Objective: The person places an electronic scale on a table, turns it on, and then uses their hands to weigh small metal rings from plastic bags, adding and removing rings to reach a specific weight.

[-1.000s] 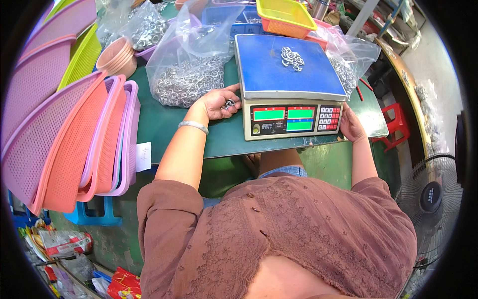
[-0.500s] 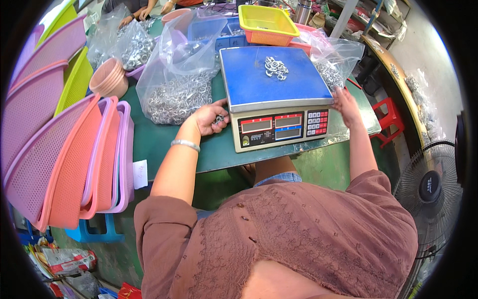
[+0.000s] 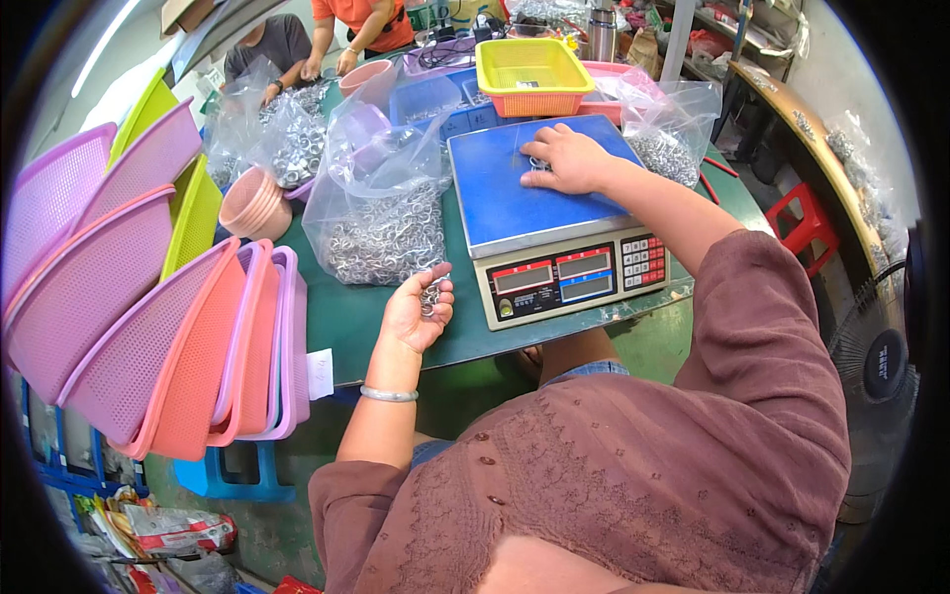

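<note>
My left hand [image 3: 420, 312] is closed around several small silver ring-like metal pieces [image 3: 432, 295], palm up, in front of the scale's left side. My right hand [image 3: 566, 160] reaches over the blue plate [image 3: 500, 203] of a counting scale [image 3: 579, 274]. Its fingers curl down onto a few silver metal pieces [image 3: 537, 162], which show between thumb and forefinger; the hand covers any others there. Just left of the scale stands a clear plastic bag [image 3: 381, 233] holding many such pieces.
Behind the scale stand a yellow basket [image 3: 529, 67] and a blue tray [image 3: 450, 124]. Another bag of metal pieces [image 3: 665, 153] is at the right. Pink cups [image 3: 255, 205] and stacked purple and orange baskets [image 3: 188, 346] stand left. Two people [image 3: 361, 30] work across the table.
My right hand has moved from the scale's right edge onto the metal pieces on its plate. My left hand has drawn back from the scale, turning palm up, still holding metal pieces.
</note>
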Demonstrator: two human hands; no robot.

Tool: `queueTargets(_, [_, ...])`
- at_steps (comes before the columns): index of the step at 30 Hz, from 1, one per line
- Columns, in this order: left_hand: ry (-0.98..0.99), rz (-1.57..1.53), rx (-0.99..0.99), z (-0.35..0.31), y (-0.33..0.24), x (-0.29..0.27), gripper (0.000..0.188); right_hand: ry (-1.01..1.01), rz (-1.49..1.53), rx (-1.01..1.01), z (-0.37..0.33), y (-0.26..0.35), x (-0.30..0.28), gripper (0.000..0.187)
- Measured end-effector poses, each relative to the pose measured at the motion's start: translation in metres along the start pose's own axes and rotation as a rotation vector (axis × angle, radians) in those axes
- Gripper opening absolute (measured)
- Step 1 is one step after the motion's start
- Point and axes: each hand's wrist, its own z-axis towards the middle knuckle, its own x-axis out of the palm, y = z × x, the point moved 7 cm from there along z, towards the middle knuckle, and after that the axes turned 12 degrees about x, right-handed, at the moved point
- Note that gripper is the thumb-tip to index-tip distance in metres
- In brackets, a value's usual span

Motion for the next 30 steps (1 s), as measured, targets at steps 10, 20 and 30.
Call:
queueTargets(10, [0.039, -0.114, 0.039, -0.011, 0.004, 0.025, 0.024, -0.213, 0.086, -0.020, 0.010, -0.005, 0.003, 0.023])
queueTargets(20, [0.030, -0.117, 0.079, -0.014, 0.004, 0.032, 0.022, -0.263, 0.238, 0.048, 0.021, -0.017, 0.000, 0.025])
queueTargets(30, [0.136, -0.264, 0.172, -0.027, -0.006, 0.065, 0.048, -0.158, 0.723, -0.170, 0.009, 0.122, -0.043, 0.027])
